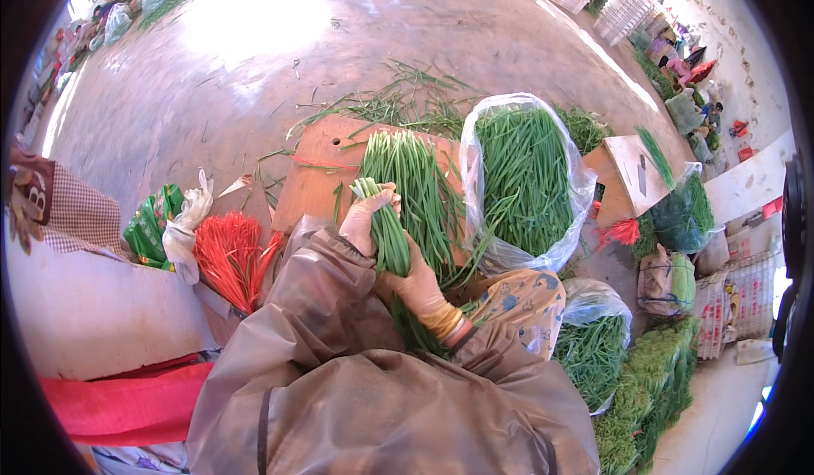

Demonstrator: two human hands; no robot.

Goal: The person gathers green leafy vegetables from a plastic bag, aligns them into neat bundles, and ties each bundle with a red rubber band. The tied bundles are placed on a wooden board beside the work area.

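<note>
A bunch of garlic chives (389,236) is gripped in both of my gloved hands above my lap. My left hand (364,219) wraps around it near the pale cut ends. Lower down, my right hand (420,284) clasps the same bunch, and its leafy tips hang toward my lap. Just beyond, a loose pile of chives (407,176) lies on a wooden board (311,182) with its pale ends pointing away from me. A red tie strip (324,163) rests across the board's left part. To the right, a clear plastic bag (467,151) holds many more chives (524,182).
Red tie strips (229,259) stand bundled at my left beside a green bag (154,227). Chive scraps (381,106) litter the floor past the board. At right are a wooden stand (629,176), another filled bag (591,348) and stacked chives (655,386). People sit along the far right wall.
</note>
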